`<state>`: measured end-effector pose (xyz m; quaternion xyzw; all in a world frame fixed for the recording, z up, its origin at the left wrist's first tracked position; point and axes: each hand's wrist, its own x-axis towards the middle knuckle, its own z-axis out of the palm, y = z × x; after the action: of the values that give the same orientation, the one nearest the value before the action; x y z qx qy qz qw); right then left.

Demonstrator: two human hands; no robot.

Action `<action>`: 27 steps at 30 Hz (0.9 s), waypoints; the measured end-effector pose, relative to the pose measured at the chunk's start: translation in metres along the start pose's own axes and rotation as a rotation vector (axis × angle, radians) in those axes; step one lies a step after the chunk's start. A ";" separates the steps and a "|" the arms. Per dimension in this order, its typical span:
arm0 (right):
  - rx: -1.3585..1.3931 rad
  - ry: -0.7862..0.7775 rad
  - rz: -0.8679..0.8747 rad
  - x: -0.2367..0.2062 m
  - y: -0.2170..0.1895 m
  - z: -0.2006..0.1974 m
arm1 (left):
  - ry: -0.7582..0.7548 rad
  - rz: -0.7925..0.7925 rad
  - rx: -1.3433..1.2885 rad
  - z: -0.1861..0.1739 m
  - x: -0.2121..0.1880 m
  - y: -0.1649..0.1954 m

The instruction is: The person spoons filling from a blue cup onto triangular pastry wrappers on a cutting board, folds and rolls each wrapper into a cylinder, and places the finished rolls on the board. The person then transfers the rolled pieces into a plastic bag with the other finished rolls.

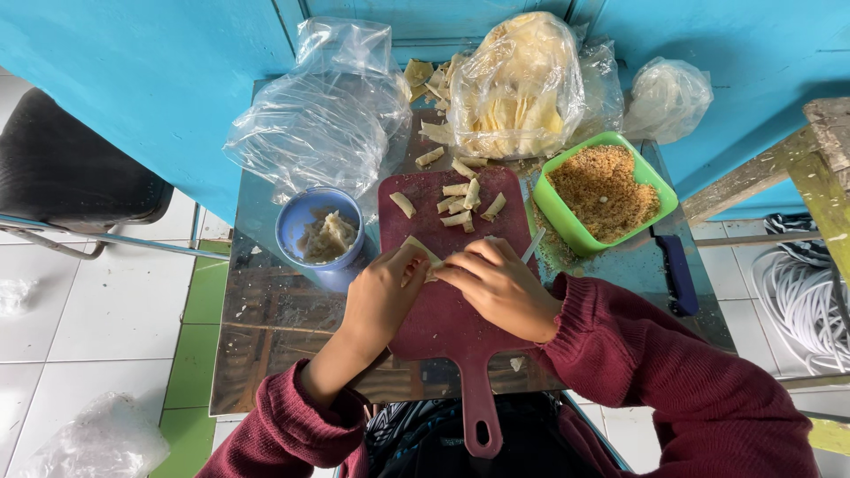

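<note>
My left hand (pixel 382 292) and my right hand (pixel 498 285) meet over a dark red cutting board (pixel 447 323) with a handle pointing toward me. Both pinch a thin pale pastry wrapper (pixel 425 253), folded between the fingertips. Several small finished pastry rolls (pixel 460 205) lie at the board's far end. A blue bowl (pixel 320 232) with pale paste sits left of the board. Right of it stands a green square bowl (pixel 605 190) of brown crumbly filling.
The metal table (pixel 274 310) carries a clear plastic bag of pale wrappers (pixel 518 84), an empty crumpled bag (pixel 323 124) and a knife with a dark blue handle (pixel 677 270). A black chair (pixel 71 173) stands left, white coiled cable (pixel 806 301) right, blue wall behind.
</note>
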<state>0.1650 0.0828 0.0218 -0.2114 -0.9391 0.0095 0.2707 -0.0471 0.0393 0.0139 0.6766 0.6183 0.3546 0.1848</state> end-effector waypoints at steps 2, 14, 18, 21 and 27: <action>-0.040 -0.026 0.004 0.000 -0.003 0.000 | -0.010 -0.006 -0.007 0.000 0.001 -0.003; -0.223 -0.086 -0.128 0.003 -0.008 0.000 | 0.219 0.051 0.069 -0.011 0.007 -0.002; -0.194 -0.111 -0.088 0.004 -0.009 0.002 | 0.310 0.059 0.000 -0.037 0.010 0.005; -0.129 -0.129 -0.070 0.003 -0.007 0.003 | 0.390 0.093 0.019 -0.049 0.006 0.016; 0.023 -0.063 0.069 -0.004 0.008 -0.014 | 0.335 0.089 0.220 -0.039 0.009 0.026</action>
<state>0.1783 0.0870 0.0312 -0.2402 -0.9392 0.0364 0.2427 -0.0562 0.0367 0.0608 0.6508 0.6451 0.4001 -0.0115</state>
